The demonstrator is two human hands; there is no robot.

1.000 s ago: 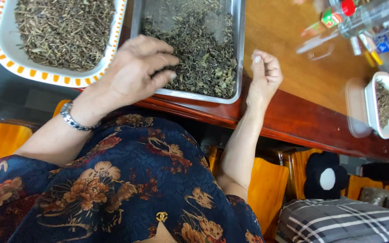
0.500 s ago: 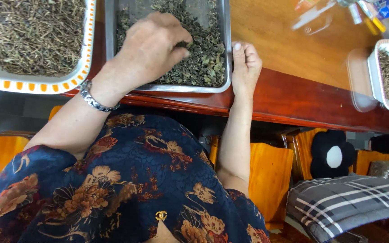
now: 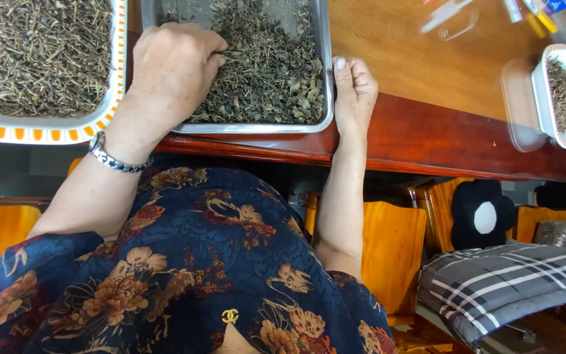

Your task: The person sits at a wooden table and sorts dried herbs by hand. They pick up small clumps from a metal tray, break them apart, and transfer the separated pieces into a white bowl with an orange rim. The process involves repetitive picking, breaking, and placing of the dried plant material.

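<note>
Over metal tray (image 3: 327, 78), left hand (image 3: 173, 69) among dried leaves (image 3: 263, 72)

Navy floral dress (image 3: 185, 275), silver bracelet (image 3: 114, 157) on left wrist, bare arms.

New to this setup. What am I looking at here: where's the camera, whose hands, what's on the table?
There is no machine here. One camera sits on a person's head and looks straight down, so you see their own patterned dress, arms and hands from above.

The left hand, with a metal bracelet on the wrist, rests in a metal tray of dried green leaves, fingers curled into the pile. Whether it pinches any leaves is hidden. The right hand lies against the tray's right edge, on the wooden table.

Left of the metal tray is a white tray with an orange rim, full of dry brown stems. At far right stands a small white dish with more dried plant bits. Below the table are orange chairs and a plaid cushion.
</note>
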